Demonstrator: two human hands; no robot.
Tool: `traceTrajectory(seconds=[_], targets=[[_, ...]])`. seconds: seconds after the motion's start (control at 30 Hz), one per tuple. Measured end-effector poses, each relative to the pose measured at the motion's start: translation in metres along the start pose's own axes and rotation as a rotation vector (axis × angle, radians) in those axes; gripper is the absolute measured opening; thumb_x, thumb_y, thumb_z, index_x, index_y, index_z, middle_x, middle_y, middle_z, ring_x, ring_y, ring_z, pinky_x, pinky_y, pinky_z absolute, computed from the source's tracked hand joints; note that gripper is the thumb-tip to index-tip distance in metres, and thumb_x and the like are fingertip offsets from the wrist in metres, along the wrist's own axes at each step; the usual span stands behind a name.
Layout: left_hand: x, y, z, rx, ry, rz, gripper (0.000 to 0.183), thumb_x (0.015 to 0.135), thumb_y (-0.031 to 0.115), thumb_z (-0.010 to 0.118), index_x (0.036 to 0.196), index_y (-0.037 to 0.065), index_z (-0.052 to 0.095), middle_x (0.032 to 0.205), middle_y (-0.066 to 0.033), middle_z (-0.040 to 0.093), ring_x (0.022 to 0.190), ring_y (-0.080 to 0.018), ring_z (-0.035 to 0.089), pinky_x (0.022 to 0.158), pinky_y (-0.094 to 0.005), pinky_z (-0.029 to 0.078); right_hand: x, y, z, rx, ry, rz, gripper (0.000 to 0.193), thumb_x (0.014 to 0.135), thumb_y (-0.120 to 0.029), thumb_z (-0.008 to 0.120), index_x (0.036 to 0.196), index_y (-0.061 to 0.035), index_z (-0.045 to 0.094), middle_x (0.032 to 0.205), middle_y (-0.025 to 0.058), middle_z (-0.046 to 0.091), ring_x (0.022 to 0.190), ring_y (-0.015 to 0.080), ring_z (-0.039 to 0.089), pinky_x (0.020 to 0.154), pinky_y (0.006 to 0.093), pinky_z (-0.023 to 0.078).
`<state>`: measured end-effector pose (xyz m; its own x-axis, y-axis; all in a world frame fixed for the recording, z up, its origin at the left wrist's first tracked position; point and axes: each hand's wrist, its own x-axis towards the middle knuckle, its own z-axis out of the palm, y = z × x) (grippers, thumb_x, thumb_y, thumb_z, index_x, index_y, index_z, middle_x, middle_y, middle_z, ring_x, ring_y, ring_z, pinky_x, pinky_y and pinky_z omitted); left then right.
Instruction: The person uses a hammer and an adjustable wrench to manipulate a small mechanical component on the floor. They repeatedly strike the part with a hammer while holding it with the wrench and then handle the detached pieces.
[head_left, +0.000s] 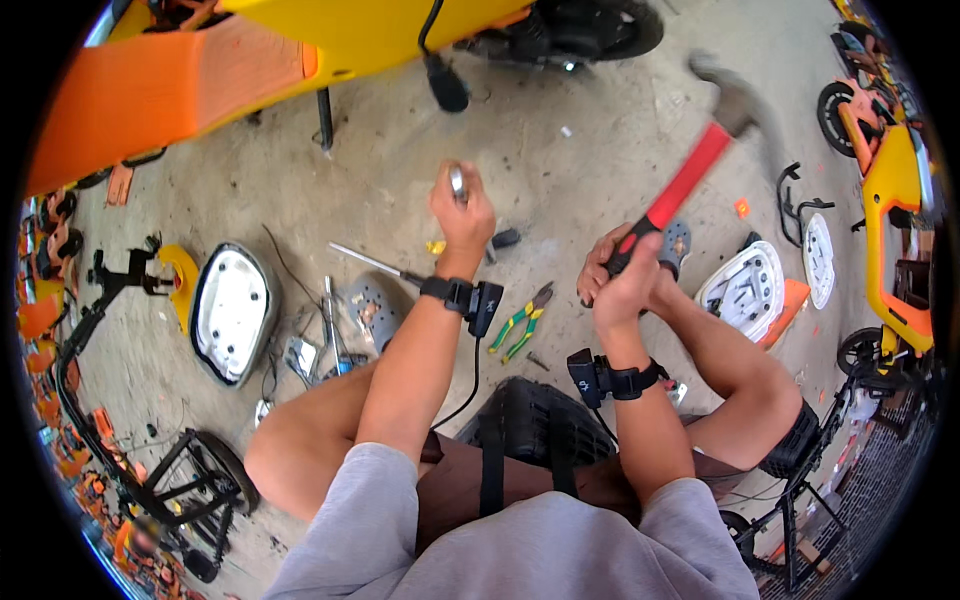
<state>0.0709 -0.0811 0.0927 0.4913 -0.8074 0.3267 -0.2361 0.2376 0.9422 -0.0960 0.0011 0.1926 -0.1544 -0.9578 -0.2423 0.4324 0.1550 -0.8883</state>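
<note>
My right hand (628, 262) is closed round the red and black grip of a claw hammer (690, 175). The hammer's head is raised to the upper right and blurred by motion. My left hand (463, 210) makes a fist round something with a rounded silver metal end showing at the top; the rest is hidden, so its kind cannot be told. Just beside that fist, a small black cylindrical piece (506, 238) and a yellow scrap (435, 247) lie on the concrete. A screwdriver (375, 262) with a long thin shaft rests left of my left wrist.
Green and yellow pliers (522, 320) and a bolt (537, 360) lie before my black seat (530, 415). White-lined shells (232, 312) (745, 290) flank my legs. A yellow and orange scooter (370, 40) looms ahead; another (890, 230) stands right. A black frame (100, 420) is at left.
</note>
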Motion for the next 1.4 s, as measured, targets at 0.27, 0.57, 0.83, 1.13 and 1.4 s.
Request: traceTrajectory(seconds=[0.27,0.57,0.83,1.13,1.4], targets=[[-0.008,0.006,0.007,-0.039,-0.033,-0.055,0.033,0.098,0.028,0.051,0.076,0.003,0.047,0.055,0.0007,0.044,0.049,-0.0077,0.040,0.046,-0.0262,0.032,-0.033,0.167,-0.067,-0.866,0.168,0.581,0.073,0.093,-0.062,0.037,0.069,0.0036,0.058,0.060,0.0159,0.053,0.054,0.0251,0.053,0.055,0.0411,0.041],[-0.001,0.001,-0.030,-0.034,-0.014,-0.145,0.031,0.097,0.025,0.051,0.074,0.006,0.045,0.057,0.0027,0.044,0.051,-0.0072,0.040,0.046,-0.0264,0.032,-0.010,-0.072,0.055,-0.223,-0.057,-0.194,0.063,0.093,-0.066,0.033,0.068,-0.0088,0.045,0.049,0.0017,0.042,0.036,0.0104,0.038,0.036,0.0248,0.028],[-0.018,-0.005,-0.040,-0.114,0.036,-0.185,0.024,0.098,0.020,0.051,0.079,0.006,0.047,0.059,0.0029,0.045,0.054,-0.0061,0.041,0.048,-0.0244,0.036,-0.091,0.181,-0.073,-1.061,0.065,0.684,0.075,0.093,-0.062,0.036,0.103,0.0076,0.064,0.088,0.0273,0.065,0.087,0.0378,0.063,0.080,0.0446,0.047],[-0.006,0.009,-0.056,0.019,0.011,-0.143,0.028,0.099,0.023,0.047,0.080,0.002,0.047,0.056,-0.0049,0.050,0.051,-0.0125,0.050,0.050,-0.0306,0.044,-0.002,-0.063,0.035,-0.666,-0.012,-0.163,0.059,0.097,-0.055,0.036,0.062,-0.0093,0.047,0.048,0.0005,0.043,0.036,0.0109,0.041,0.036,0.0280,0.031],[0.004,0.043,-0.049,0.099,0.058,-0.191,0.026,0.098,0.022,0.048,0.084,0.000,0.048,0.057,-0.0091,0.049,0.051,-0.0155,0.049,0.049,-0.0334,0.039,-0.057,0.120,-0.050,-0.559,-0.117,-0.087,0.052,0.093,-0.058,0.038,0.128,-0.0184,0.039,0.087,0.0103,0.060,0.072,0.0196,0.052,0.068,0.0397,0.040]])
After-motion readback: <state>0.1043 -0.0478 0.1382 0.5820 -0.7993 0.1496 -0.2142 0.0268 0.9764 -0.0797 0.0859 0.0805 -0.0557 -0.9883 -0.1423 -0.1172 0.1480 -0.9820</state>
